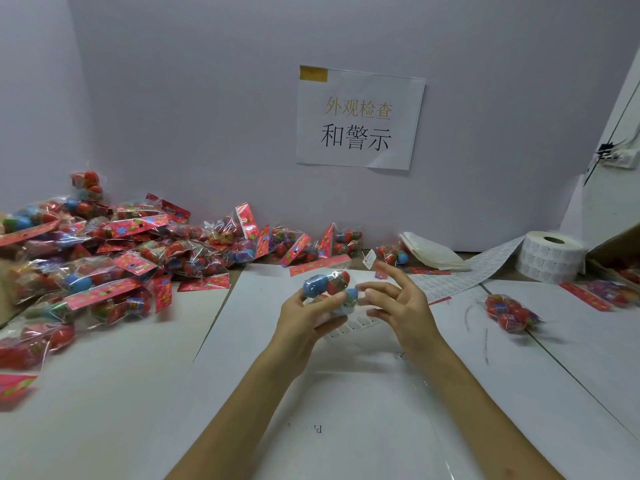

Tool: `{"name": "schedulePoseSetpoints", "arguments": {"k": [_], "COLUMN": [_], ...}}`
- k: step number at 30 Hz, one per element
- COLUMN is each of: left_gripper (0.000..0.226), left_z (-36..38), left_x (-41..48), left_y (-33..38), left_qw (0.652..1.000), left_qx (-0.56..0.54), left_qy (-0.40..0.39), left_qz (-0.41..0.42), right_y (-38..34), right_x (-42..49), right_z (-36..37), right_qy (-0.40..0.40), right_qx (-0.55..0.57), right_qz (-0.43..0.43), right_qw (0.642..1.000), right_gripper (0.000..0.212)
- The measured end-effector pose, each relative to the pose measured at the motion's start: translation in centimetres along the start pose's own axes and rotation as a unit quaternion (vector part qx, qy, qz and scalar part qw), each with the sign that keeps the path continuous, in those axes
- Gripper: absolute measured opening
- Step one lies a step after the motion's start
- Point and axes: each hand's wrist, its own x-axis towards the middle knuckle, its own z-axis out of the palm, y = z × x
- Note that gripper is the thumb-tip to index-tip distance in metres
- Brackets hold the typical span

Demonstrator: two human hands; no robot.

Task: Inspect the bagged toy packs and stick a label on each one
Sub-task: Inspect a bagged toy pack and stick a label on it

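My left hand (pixel 306 315) grips a clear bagged toy pack (pixel 329 287) of blue and red egg-shaped toys, held above the white paper in the middle of the table. My right hand (pixel 398 303) hovers just right of the pack with fingers spread and slightly bent, its fingertips close to the bag. A strip of small white labels (pixel 353 325) lies on the paper under the hands. A large heap of bagged packs (pixel 114 258) with pink header cards fills the left side. One single pack (pixel 509 311) lies at the right.
A roll of white labels (pixel 550 256) stands at the back right, its strip (pixel 460 278) trailing toward the centre. A folded stack of white bags (pixel 433 252) lies beside it. A cardboard box (pixel 620 251) sits at the far right edge. A printed sign (pixel 360 117) hangs on the wall.
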Motion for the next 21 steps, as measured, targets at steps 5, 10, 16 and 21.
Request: {"name": "schedulePoseSetpoints", "arguments": {"k": [5, 10, 16, 21], "left_gripper": [0.06, 0.058, 0.062, 0.056], "left_z": [-0.8, -0.8, 0.0, -0.1], "left_x": [0.9, 0.8, 0.4, 0.4], "left_y": [0.5, 0.4, 0.3, 0.4], "left_qw": [0.993, 0.985, 0.986, 0.986], "left_qx": [-0.056, -0.103, -0.101, -0.108], "left_qy": [0.104, 0.13, 0.101, 0.093], "left_qz": [0.025, 0.053, 0.081, 0.089], "right_y": [-0.9, -1.3, -0.7, -0.3], "right_x": [-0.2, -0.8, -1.1, -1.0], "right_z": [0.0, -0.1, 1.3, 1.4], "right_qy": [-0.018, -0.165, -0.196, -0.202], "right_qx": [0.095, 0.292, 0.214, 0.217], "right_qz": [0.035, 0.135, 0.169, 0.178], "right_qw": [0.995, 0.932, 0.942, 0.938], "right_gripper": [0.033, 0.047, 0.05, 0.053]}}
